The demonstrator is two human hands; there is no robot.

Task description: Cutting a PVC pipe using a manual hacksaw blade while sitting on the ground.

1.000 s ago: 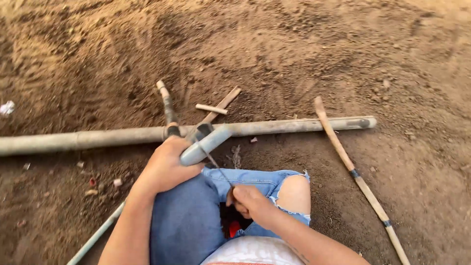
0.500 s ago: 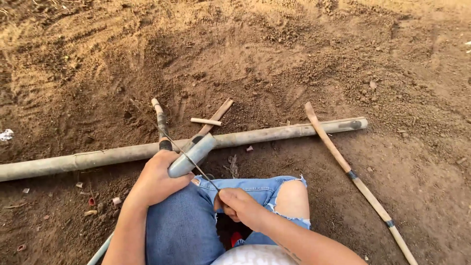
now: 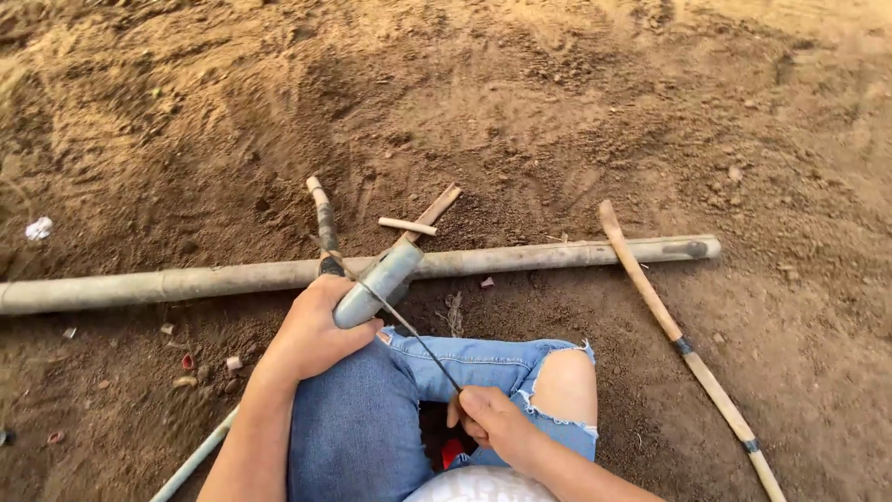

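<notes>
We are sitting on bare brown ground (image 3: pixel 576 112), a loose, sandy dirt marked with scuffs, ridges and small clods, and there are no walls or furniture showing anywhere around us. Our left hand (image 3: pixel 311 335) is wrapping closed around the near end of a short grey pipe piece (image 3: pixel 381 279), which is tilting up and away from our knee in torn blue jeans (image 3: pixel 483 372). Our right hand (image 3: pixel 492 423) is curling shut around the near end of a thin dark blade (image 3: pixel 400 321), which is running diagonally up across the pipe piece toward a dark handle (image 3: pixel 325 223) sticking up beyond it. A long pale pipe (image 3: pixel 557 256) is lying flat on the ground just past the pipe piece, stretching from the left edge well toward the right. A slim bamboo stick (image 3: pixel 688 349) is lying across its right end and slanting toward the lower right corner. Two small wooden slips (image 3: pixel 418 218) are resting on the dirt just beyond the long pipe. A white scrap (image 3: pixel 39 228) is lying near the left edge, and small bits of litter (image 3: pixel 186 363) are dotting the dirt at lower left.
</notes>
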